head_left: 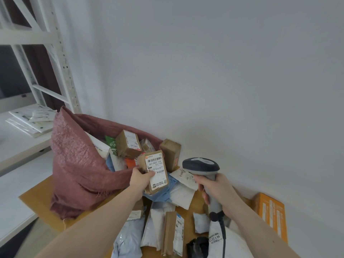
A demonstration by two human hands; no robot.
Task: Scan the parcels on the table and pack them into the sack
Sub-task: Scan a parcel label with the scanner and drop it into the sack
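Note:
My left hand (140, 178) grips a small brown cardboard parcel (157, 171) with a white barcode label facing me, held upright just right of the sack's mouth. My right hand (216, 189) grips the handle of a grey barcode scanner (202, 165), its head level with the parcel and a little to its right. The pink woven sack (74, 164) stands open on the table at left, holding several parcels, among them a brown box (128, 146). More parcels lie on the wooden table (35, 200): white and blue mailer bags (158, 222) and a flat brown box (174, 233).
A brown box (171, 153) leans against the white wall behind the pile. An orange box (271, 213) lies at the table's right edge. A black bag (198, 246) sits near the front. White metal shelving (61, 58) with stacked white mailers (31, 120) stands at left.

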